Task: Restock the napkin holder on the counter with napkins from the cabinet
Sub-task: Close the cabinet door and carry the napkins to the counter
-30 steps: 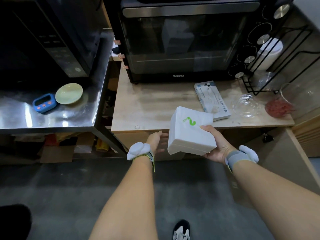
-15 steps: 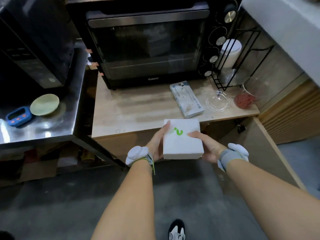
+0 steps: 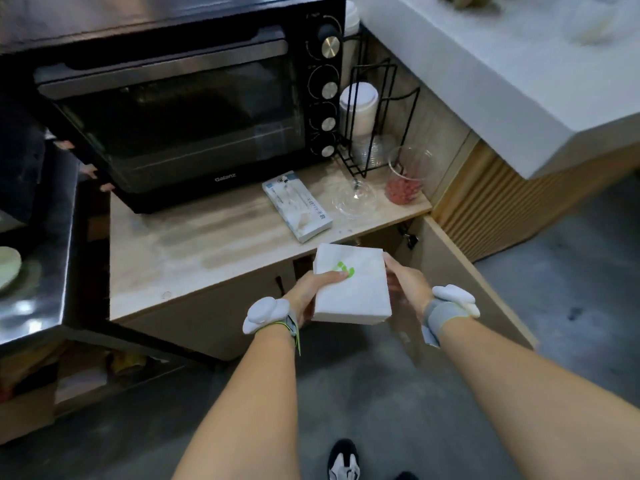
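I hold a white stack of napkins [image 3: 353, 292] with a green mark on top, in front of the wooden counter's edge. My left hand [image 3: 313, 292] grips its left side with the thumb on top. On the stack's right side my right hand [image 3: 408, 289] holds on. Below the counter the cabinet door [image 3: 474, 271] stands open to the right. No napkin holder shows in the view.
A black oven [image 3: 187, 109] fills the back of the wooden counter [image 3: 194, 247]. A tissue pack [image 3: 298, 206], a glass lid [image 3: 353, 202], a glass jar of red bits [image 3: 405, 178] and a wire rack with cups [image 3: 367, 126] stand at its right. A white counter [image 3: 502, 64] rises at the upper right.
My view has swung to the right and closer. The left hand came onto the napkin stack, so both hands hold it, and the stack turned flat.
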Demonstrator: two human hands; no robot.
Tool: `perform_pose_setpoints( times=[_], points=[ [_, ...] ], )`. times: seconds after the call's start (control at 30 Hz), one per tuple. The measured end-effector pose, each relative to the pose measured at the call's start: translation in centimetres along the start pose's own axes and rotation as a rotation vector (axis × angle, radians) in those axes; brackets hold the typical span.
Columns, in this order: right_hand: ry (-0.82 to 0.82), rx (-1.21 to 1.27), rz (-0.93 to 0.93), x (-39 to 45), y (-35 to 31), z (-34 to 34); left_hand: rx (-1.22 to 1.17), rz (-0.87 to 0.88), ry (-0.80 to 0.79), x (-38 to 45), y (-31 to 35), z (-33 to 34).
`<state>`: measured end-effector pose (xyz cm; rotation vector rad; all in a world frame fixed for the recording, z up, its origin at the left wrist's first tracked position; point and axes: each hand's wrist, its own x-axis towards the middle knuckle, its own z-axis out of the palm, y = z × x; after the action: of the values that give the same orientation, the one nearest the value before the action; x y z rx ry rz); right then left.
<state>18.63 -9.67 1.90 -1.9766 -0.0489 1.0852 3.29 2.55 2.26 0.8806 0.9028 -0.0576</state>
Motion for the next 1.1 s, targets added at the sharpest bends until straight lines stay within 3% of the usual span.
perform_pose_setpoints(
  times=[0.1,0.27,0.43,0.77,1.1],
  points=[
    [0.219,-0.444,-0.053,1.3,0.6,-2.3,0.023,0.013,-0.015,0.5,0.1,2.0],
    [0.393,-0.777,-0.068,2.0,2.8,-6.7,0.069,0.004,-0.018,1.6,0.4,5.0],
    [0.502,-0.779,0.030,1.7,5.0,-10.3,0.125,-0.032,-0.080,2.2,0.4,7.6],
    [0.453,-0.754,0.192,1.6,6.1,-11.4,0.136,-0.026,-0.131,2.7,-0.2,9.6],
    [0.439,-0.895,0.268,0.4,6.9,-8.4,0.106,0.017,-0.061,1.4,-0.9,7.6]
  ],
)
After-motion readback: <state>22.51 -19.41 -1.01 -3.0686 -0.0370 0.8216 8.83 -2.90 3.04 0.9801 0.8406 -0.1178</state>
